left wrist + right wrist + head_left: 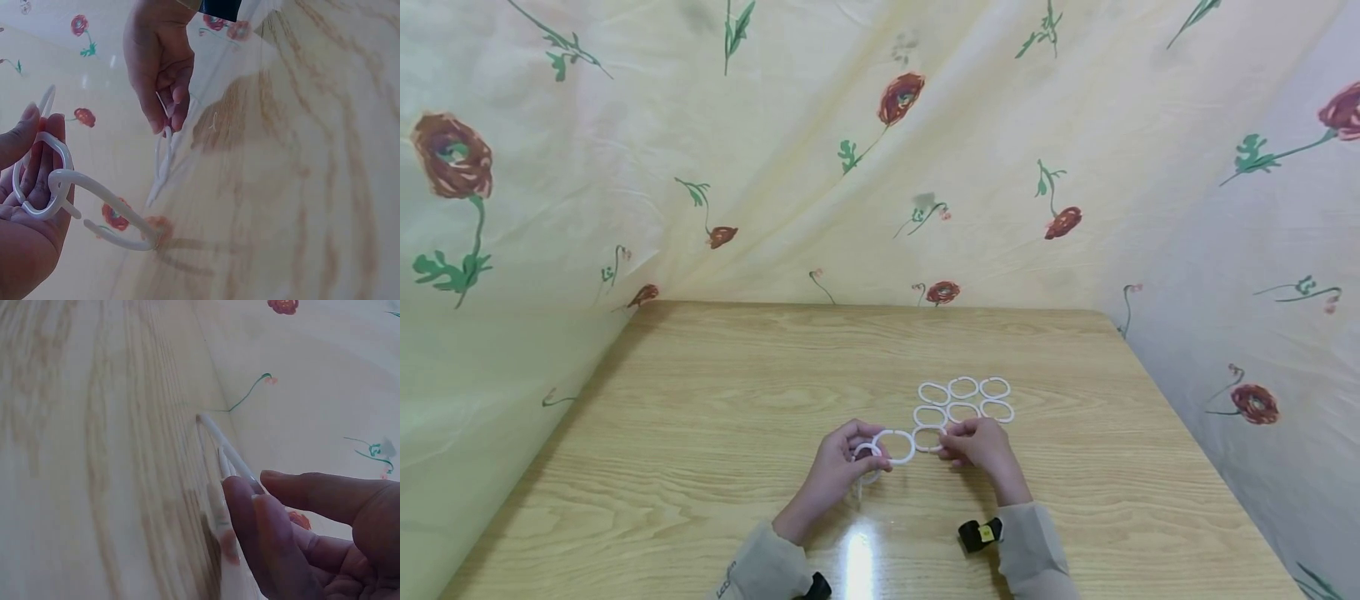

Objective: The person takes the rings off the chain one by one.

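Observation:
Thumb and fingers of my left hand (833,468) hold linked white plastic shower curtain rings. One ring (913,448) juts out to the right from the fingertips. In the left wrist view another linked ring (106,188) hangs below the palm, its gap showing and its lower end close over the table. My right hand (988,450) pinches the right side of a single ring (915,440) at the near end of a group of rings. Seen from the right wrist, that ring (219,437) leans up from the wood between thumb and fingertips.
Several more white rings (964,397) lie in rows on the wooden table (730,400), just beyond my right hand. Flowered cloth (790,150) hangs behind the table and along its sides. A black wrist device (977,536) sits at the right sleeve.

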`<state>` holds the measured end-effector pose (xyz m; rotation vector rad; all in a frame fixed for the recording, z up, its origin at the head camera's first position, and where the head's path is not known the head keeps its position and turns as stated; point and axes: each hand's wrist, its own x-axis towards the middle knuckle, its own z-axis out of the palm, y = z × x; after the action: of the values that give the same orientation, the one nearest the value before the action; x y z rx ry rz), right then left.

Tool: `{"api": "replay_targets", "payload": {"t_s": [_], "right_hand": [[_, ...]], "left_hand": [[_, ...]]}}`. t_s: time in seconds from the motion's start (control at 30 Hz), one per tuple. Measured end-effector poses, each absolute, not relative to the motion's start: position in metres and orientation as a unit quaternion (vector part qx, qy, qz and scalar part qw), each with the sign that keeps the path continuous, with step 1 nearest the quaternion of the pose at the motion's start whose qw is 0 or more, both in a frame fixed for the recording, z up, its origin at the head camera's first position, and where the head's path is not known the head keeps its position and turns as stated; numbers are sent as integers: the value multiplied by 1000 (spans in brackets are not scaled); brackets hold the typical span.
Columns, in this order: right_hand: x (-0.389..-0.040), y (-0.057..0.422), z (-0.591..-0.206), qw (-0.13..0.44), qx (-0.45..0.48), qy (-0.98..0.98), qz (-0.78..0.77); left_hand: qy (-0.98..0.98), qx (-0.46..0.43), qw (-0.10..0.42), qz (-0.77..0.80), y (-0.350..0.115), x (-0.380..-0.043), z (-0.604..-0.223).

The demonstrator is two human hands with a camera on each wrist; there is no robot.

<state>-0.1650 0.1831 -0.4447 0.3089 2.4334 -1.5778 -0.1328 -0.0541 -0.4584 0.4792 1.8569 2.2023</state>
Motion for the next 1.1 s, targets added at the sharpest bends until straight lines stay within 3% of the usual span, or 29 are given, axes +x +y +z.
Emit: {"api": "replay_targets", "payload": {"t_s": [0.77,1.1], "right_hand": [[-164,189,-438,91,109,845,-516],[-161,179,-430,123,28,779,-614]], "left_hand": [[635,155,118,748,-54,-134,-461],[645,149,115,741,-53,-134,-460]]}}
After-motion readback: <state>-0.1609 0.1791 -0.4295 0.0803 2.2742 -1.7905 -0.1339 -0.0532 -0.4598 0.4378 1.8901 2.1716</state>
